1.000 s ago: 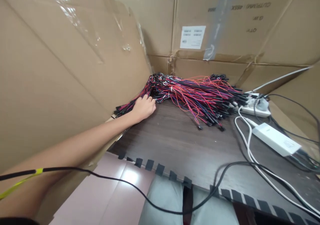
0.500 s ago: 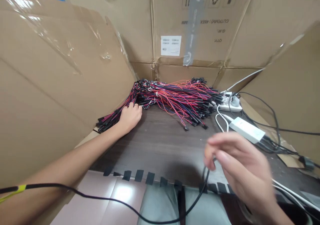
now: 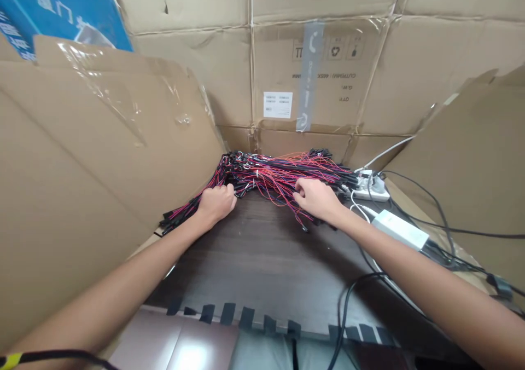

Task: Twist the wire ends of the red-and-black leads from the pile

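A large heap of thin red, purple and black wires (image 3: 283,167) with black sleeved ends lies along the back of the dark tabletop (image 3: 262,255). Several bundles in it are bound with white ties. My left hand (image 3: 217,202) is closed at the heap's front left, its fingertips hidden, so what it grips cannot be made out. On the right, my right hand (image 3: 316,197) reaches over the front of the heap, fingers curled in among the wires. A black cable (image 3: 344,310) lies loose on the table below my right forearm.
Cardboard walls (image 3: 94,156) enclose the table at left, back and right. A white power strip (image 3: 371,193) and a white adapter box (image 3: 401,230) with cords sit at the right. Black tape strips (image 3: 228,313) line the front edge. A blue box (image 3: 77,11) shows at upper left.
My right hand has let go of the black cable and moved forward to the wire heap. The left hand stays at the heap's left part. The view has tilted up.
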`<state>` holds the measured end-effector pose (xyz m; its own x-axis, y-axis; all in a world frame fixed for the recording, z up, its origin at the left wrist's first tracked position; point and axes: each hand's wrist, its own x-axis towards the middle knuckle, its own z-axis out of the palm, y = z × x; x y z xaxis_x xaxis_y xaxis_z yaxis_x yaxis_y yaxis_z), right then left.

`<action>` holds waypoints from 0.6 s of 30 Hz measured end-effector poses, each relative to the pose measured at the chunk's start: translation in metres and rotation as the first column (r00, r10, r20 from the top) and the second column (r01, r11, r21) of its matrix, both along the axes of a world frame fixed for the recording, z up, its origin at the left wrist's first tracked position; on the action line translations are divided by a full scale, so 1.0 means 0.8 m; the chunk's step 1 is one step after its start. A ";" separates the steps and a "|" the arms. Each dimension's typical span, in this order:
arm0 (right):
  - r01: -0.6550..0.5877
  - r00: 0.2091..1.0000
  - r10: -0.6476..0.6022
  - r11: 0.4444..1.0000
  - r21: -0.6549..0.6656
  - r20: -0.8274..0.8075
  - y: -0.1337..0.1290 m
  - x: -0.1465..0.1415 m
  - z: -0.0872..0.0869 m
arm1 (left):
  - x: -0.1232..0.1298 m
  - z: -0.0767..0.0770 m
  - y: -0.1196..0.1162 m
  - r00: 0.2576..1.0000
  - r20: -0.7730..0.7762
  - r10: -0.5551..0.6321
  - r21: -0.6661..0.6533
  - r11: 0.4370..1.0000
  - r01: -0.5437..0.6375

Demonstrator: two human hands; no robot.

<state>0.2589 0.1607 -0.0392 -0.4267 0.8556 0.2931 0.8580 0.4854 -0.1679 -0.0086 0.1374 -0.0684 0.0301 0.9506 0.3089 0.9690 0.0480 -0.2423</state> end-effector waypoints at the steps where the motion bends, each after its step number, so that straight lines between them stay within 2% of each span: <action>1: 0.032 0.999 -0.032 0.999 0.023 0.024 0.004 -0.004 -0.002 | 0.000 0.002 0.005 0.999 0.025 0.026 0.022 0.999 -0.026; 5: 0.100 0.989 -0.110 0.991 0.094 0.102 0.019 -0.019 -0.003 | 0.011 0.014 0.035 0.977 0.161 0.138 0.128 0.979 -0.160; 7: 0.108 0.983 -0.122 0.988 0.106 0.135 0.027 -0.022 -0.001 | 0.016 0.018 0.050 0.964 0.220 0.151 0.169 0.967 -0.190; 12: 0.093 0.980 -0.115 0.986 0.138 0.163 0.058 -0.023 0.017 | 0.010 0.021 0.069 0.960 0.264 0.090 0.199 0.969 -0.145; 18: -0.079 0.973 0.051 0.990 0.116 0.227 0.103 -0.055 0.036 | 0.001 0.023 0.059 0.976 0.212 0.039 0.114 0.991 -0.064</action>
<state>0.2151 0.2430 -0.0100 -0.5465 0.7872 0.2857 0.8330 0.5461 0.0885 -0.0077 0.1845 -0.0499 -0.0952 0.9050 0.4147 0.9930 0.1155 -0.0241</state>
